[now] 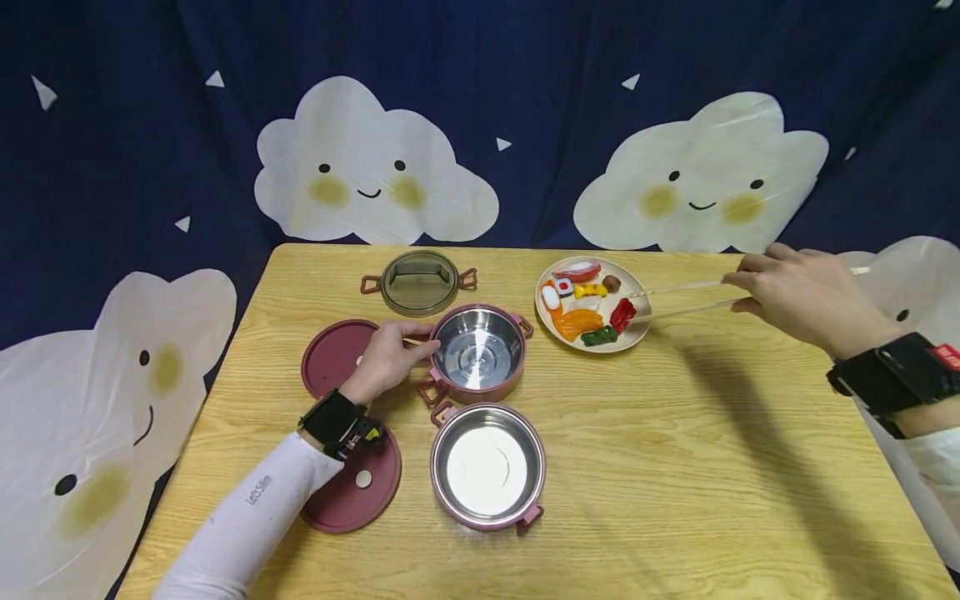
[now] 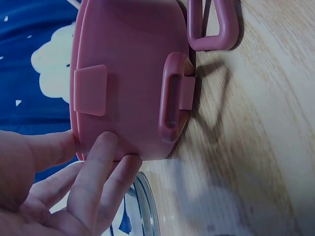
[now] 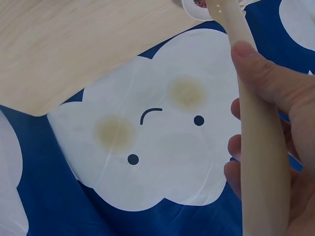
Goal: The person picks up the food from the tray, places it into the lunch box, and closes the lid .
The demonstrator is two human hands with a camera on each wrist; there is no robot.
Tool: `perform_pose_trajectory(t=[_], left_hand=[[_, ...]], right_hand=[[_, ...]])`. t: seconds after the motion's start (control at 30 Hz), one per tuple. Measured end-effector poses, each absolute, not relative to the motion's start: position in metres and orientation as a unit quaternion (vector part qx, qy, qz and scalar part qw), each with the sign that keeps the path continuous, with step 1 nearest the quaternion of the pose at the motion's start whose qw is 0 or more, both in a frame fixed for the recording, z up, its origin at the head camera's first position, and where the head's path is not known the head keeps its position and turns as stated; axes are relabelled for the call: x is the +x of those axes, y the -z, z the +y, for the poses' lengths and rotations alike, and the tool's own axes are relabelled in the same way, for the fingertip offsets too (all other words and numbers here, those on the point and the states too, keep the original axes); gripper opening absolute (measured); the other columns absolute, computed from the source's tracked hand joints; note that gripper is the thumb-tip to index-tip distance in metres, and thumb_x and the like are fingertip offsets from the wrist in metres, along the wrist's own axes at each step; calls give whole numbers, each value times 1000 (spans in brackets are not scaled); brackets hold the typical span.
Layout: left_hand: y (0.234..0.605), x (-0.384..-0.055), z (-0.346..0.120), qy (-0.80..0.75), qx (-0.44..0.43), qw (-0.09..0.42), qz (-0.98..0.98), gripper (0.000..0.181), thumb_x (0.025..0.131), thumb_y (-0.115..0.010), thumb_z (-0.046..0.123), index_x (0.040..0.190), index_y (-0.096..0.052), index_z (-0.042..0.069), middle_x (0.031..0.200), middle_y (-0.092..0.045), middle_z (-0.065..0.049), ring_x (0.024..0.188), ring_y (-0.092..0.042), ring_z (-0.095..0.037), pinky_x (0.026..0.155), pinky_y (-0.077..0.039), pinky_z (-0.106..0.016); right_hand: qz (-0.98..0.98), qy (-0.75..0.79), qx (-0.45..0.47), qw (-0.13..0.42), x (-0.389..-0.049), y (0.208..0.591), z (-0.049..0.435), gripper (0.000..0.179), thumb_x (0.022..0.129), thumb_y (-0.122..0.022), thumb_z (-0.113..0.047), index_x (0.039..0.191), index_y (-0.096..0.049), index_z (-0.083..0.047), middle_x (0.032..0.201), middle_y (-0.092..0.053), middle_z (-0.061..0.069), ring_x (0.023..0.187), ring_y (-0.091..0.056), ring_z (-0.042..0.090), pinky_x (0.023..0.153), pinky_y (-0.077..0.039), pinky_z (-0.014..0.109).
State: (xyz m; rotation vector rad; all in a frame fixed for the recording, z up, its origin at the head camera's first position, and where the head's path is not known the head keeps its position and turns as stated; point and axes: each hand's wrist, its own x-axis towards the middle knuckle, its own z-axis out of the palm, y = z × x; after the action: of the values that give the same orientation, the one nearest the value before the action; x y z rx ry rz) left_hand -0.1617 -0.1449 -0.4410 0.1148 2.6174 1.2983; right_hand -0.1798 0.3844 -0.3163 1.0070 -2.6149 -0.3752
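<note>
My left hand (image 1: pixel 386 358) holds the left side of a pink pot (image 1: pixel 457 392) with a shiny steel inside; in the left wrist view the thumb is at the rim and the fingertips (image 2: pixel 106 140) lie against the outer wall. My right hand (image 1: pixel 806 292) grips wooden tongs (image 1: pixel 686 312), whose two arms spread apart over the right side of a cream plate (image 1: pixel 643 335). Close to the tong tips lies a red food piece (image 1: pixel 622 315). In the right wrist view, the thumb and fingers wrap a pale wooden arm (image 3: pixel 263 162) of the tongs.
The plate also carries several toy foods, including an orange piece (image 1: pixel 577 323) and a green one (image 1: pixel 600 336). A second steel-lined pot (image 1: pixel 487 467) stands nearer. Two maroon lids (image 1: pixel 337 350) lie left, partly behind my arm; a smoky lidded dish (image 1: pixel 420 283) sits behind.
</note>
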Motion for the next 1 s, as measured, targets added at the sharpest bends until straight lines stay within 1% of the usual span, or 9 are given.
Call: perform_pose_trajectory(t=[0.27, 0.47, 0.6, 0.87, 1.0], left_hand=[[441, -161, -144, -439, 36, 108, 891, 36, 102, -72, 25, 133, -73, 6, 131, -75, -16, 101, -74, -26, 75, -49, -24], [440, -162, -144, -437, 36, 106, 893, 36, 102, -72, 24, 132, -73, 5, 131, -74, -17, 102, -74, -26, 75, -49, -24], [441, -162, -144, -437, 33, 107, 892, 36, 102, -72, 24, 133, -73, 5, 131, -74, -17, 103, -74, -26, 76, -49, -24], [441, -162, -144, -438, 35, 104, 892, 35, 102, -71, 24, 132, -73, 5, 129, -75, -18, 100, -75, -25, 74, -49, -23], [442, -162, -144, -440, 39, 102, 891, 35, 103, -70, 24, 132, -73, 4, 129, -75, -18, 100, -76, -26, 73, -49, -23]], right_hand=[[-909, 122, 366, 159, -184, 320, 385, 35, 66, -95, -18, 98, -82, -9, 91, -76, 7, 75, -65, 27, 58, -52, 40], [-910, 132, 362, 151, -186, 321, 382, 32, 71, -93, -19, 100, -81, -10, 94, -77, 7, 78, -65, 28, 59, -54, 42], [-907, 134, 368, 156, -187, 321, 381, 32, 72, -92, -19, 100, -81, -10, 93, -77, 7, 77, -63, 27, 59, -53, 41], [-899, 133, 383, 167, -193, 323, 379, 27, 74, -89, -21, 98, -81, -10, 90, -77, 6, 73, -59, 25, 57, -48, 38], [-889, 124, 402, 181, -197, 325, 379, 25, 71, -88, -17, 92, -77, -10, 86, -73, 5, 71, -57, 24, 57, -48, 38]])
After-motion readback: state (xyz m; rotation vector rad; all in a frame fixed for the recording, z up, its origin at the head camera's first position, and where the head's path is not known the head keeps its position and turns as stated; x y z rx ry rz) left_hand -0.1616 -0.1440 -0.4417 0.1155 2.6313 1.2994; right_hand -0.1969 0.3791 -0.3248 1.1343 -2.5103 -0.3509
